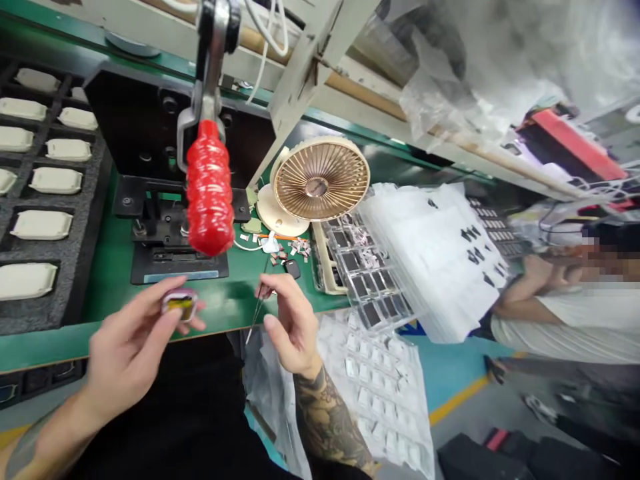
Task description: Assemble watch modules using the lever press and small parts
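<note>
Between the thumb and fingers of my left hand is a small rounded-square device casing, its rim silvery-purple and its inside partly yellow. My right hand has its fingers curled round thin metal tweezers, whose tip points down toward the bench edge, apart from the casing. Both hands are over the front edge of the green bench. Just beyond the left hand stands a black clamp press with a red ribbed handle. Small scattered parts and a black square piece lie beyond the right hand.
A black foam tray of white casings stands at the left. A beige fan is behind the loose parts. At the right are clear compartment trays and white sheets with black pieces. Another person sits farther right.
</note>
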{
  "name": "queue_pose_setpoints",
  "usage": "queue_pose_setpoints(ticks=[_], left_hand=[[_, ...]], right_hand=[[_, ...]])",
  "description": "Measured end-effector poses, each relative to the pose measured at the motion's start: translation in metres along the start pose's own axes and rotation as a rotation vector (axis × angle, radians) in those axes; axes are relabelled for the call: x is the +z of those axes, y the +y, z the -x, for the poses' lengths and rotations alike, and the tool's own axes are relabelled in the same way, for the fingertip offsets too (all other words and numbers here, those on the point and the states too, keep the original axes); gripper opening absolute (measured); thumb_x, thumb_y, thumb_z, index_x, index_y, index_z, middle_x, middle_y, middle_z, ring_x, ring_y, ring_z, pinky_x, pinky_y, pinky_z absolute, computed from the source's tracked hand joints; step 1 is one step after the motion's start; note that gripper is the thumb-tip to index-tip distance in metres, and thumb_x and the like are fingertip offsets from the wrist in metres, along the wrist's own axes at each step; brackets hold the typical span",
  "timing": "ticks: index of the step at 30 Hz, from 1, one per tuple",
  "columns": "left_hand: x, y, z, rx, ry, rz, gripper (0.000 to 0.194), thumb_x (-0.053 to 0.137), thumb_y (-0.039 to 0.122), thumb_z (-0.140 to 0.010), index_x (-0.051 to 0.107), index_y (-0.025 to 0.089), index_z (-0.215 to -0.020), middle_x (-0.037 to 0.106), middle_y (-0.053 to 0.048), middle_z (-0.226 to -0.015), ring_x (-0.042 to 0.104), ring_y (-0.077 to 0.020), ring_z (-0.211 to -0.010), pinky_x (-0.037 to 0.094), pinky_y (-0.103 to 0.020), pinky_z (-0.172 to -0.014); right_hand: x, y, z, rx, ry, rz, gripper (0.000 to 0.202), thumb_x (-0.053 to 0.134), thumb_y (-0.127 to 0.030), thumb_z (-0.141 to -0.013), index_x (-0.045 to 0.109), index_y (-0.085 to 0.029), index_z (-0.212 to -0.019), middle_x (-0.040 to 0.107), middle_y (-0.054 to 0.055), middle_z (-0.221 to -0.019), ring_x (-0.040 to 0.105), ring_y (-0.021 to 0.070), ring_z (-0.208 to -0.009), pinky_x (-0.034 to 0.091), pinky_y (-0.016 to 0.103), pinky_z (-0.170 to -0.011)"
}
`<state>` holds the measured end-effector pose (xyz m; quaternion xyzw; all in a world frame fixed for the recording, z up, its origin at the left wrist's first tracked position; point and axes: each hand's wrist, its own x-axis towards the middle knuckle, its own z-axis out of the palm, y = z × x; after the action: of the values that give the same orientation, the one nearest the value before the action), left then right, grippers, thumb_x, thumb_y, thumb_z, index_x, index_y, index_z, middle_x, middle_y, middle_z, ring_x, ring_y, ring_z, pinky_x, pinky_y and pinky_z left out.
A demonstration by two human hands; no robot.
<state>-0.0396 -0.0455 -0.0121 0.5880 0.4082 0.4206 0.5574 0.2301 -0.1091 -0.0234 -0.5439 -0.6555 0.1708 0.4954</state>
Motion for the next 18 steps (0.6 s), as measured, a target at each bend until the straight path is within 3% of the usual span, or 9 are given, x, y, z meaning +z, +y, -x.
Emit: queue_pose_setpoints(ticks=[3, 6, 8, 11, 13, 18], left_hand=[[0.021, -0.019, -0.018, -0.107, -0.159, 0.133, 0.039, 0.072, 0.039, -0.113, 0.072, 0.023, -0.149, 0.087, -0.008, -0.117, 0.086, -0.0209, -0.09, 0.068, -0.029, -0.079], [0.027, -0.025, -0.031, -0.144, -0.214, 0.157, 0.04, 0.075, 0.039, -0.112, 0.071, 0.022, -0.147, 0.086, -0.007, -0.111, 0.085, -0.02, -0.091, 0.068, -0.028, -0.083], [0.025, -0.024, -0.032, -0.157, -0.201, 0.167, 0.039, 0.075, 0.038, -0.112, 0.071, 0.022, -0.147, 0.086, -0.006, -0.107, 0.085, -0.0189, -0.09, 0.068, -0.026, -0.081], [0.024, -0.022, -0.027, -0.169, -0.165, 0.206, 0.04, 0.074, 0.037, -0.112, 0.069, 0.022, -0.149, 0.086, -0.005, -0.109, 0.085, -0.0179, -0.089, 0.067, -0.025, -0.079], [0.024, -0.023, -0.024, -0.165, -0.15, 0.218, 0.041, 0.074, 0.037, -0.112, 0.068, 0.022, -0.15, 0.087, -0.005, -0.109, 0.085, -0.0178, -0.089, 0.068, -0.024, -0.08], [0.025, -0.027, -0.025, -0.133, -0.161, 0.192, 0.041, 0.072, 0.035, -0.113, 0.067, 0.021, -0.152, 0.087, -0.006, -0.112, 0.086, -0.0177, -0.09, 0.068, -0.025, -0.083]], right_hand=[[0.026, -0.006, 0.001, 0.009, 0.292, -0.104, 0.03, 0.069, -0.029, -0.108, 0.075, -0.027, -0.137, 0.062, 0.005, -0.095, 0.063, 0.0222, -0.088, 0.056, 0.04, -0.075], [0.058, -0.009, -0.001, -0.026, 0.508, -0.183, 0.021, 0.066, -0.023, -0.11, 0.082, -0.028, -0.123, 0.066, 0.005, -0.093, 0.065, 0.0205, -0.082, 0.055, 0.037, -0.067], [0.071, -0.01, -0.003, -0.052, 0.502, -0.236, 0.027, 0.069, -0.019, -0.108, 0.082, -0.03, -0.13, 0.074, 0.007, -0.101, 0.073, 0.0221, -0.086, 0.062, 0.039, -0.068], [0.078, -0.009, -0.003, -0.076, 0.397, -0.194, 0.04, 0.072, -0.01, -0.103, 0.081, -0.031, -0.135, 0.082, 0.009, -0.115, 0.081, 0.0264, -0.1, 0.071, 0.047, -0.081], [0.078, -0.008, -0.003, -0.088, 0.35, -0.17, 0.04, 0.072, -0.006, -0.102, 0.082, -0.029, -0.134, 0.084, 0.01, -0.118, 0.082, 0.0279, -0.106, 0.072, 0.051, -0.089], [0.081, -0.008, -0.003, -0.062, 0.352, -0.214, 0.039, 0.07, -0.004, -0.102, 0.082, -0.028, -0.131, 0.085, 0.009, -0.116, 0.083, 0.0262, -0.104, 0.071, 0.048, -0.09]])
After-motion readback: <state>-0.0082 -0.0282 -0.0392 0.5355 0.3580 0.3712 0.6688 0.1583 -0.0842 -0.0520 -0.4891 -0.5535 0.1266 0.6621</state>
